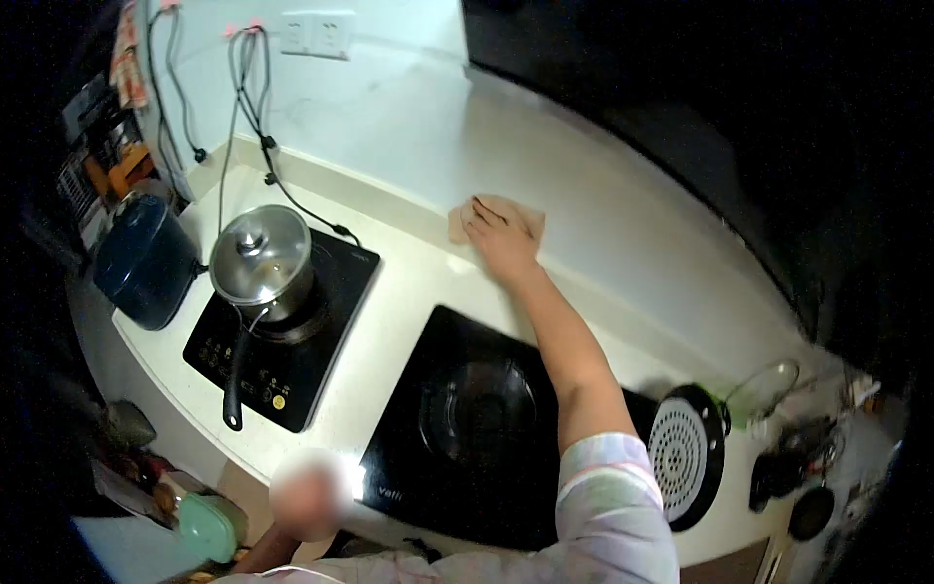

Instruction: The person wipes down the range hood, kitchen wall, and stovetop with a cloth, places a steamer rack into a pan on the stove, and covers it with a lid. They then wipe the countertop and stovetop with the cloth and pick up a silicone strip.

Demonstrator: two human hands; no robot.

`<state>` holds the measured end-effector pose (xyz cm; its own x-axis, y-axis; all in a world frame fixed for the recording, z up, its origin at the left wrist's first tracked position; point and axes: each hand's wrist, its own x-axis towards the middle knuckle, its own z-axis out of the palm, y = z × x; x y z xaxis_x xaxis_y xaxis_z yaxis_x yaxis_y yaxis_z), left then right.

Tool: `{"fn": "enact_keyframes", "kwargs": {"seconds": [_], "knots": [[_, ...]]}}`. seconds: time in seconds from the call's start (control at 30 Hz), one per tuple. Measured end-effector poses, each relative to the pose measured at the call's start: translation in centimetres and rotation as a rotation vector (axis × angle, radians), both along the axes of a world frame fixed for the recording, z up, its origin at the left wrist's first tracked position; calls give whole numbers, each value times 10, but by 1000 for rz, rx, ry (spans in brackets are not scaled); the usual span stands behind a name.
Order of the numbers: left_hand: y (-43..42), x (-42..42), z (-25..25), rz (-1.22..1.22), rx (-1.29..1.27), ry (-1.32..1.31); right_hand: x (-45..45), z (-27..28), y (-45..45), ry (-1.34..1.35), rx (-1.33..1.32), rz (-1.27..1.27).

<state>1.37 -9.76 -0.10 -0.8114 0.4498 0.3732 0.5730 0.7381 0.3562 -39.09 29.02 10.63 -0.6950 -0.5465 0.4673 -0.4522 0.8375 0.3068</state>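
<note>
My right hand (501,243) lies on a beige cloth (529,220), pressing it against the low light ledge at the foot of the wall. Its fingers look spread over the cloth. At the counter's front edge, my left hand (309,496) is a blur, so its fingers and anything in them cannot be made out. Between my arms lies a black cooktop (399,438) with a glossy dark round area. A steel pot (263,263) with a glass lid and black handle stands on a second black cooktop (336,292) to the left.
A dark blue lidded container (146,263) stands at the far left of the counter. Black cables (248,107) hang by the wall sockets (314,35). On the right are a round pan with a perforated grey disc (678,457) and a glass lid (769,389). A green container (209,526) is lower left.
</note>
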Motion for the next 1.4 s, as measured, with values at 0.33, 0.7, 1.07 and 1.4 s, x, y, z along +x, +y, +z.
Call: {"fn": "enact_keyframes", "kwargs": {"seconds": [0.33, 0.7, 1.07, 1.4], "knots": [[6, -11, 0, 49, 88, -30, 63, -38, 103, -152, -450, -243], [5, -10, -14, 43, 113, -78, 0, 92, 28, 383, 30, -157], [-8, 2, -26, 33, 73, -124, -115, 152, -131, 486, 159, 98], [-1, -9, -13, 120, 383, -165, -46, 112, -19, 391, 57, -44]]}}
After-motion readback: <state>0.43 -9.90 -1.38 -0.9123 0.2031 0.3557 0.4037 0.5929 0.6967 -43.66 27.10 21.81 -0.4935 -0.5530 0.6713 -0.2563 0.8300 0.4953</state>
